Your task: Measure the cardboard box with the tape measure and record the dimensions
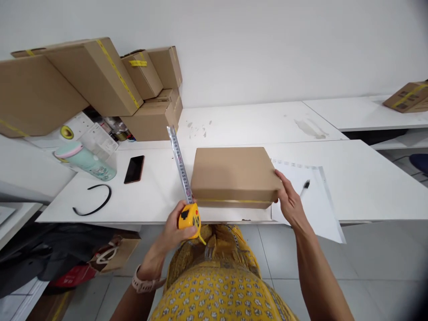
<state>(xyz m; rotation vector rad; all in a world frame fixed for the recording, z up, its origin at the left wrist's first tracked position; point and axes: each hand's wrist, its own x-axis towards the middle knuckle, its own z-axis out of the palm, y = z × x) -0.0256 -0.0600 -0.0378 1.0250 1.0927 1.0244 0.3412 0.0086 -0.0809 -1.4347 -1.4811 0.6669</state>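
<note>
A flat brown cardboard box (234, 174) with a yellow tape line along its front lies on the white table (361, 178) near the front edge. My left hand (176, 228) is closed round a yellow tape measure (189, 217) at the box's front left corner. Its metal blade (179, 162) runs away from me along the box's left side and rises past the far corner. My right hand (289, 199) rests against the box's right front corner, fingers spread on its side.
A white sheet of paper (317, 200) with a black pen (305, 186) lies right of the box. To the left lie a black phone (134, 169), a black curved band (95, 203) and a mint-green bottle (85, 160). Cardboard boxes (100, 76) are stacked at the back left.
</note>
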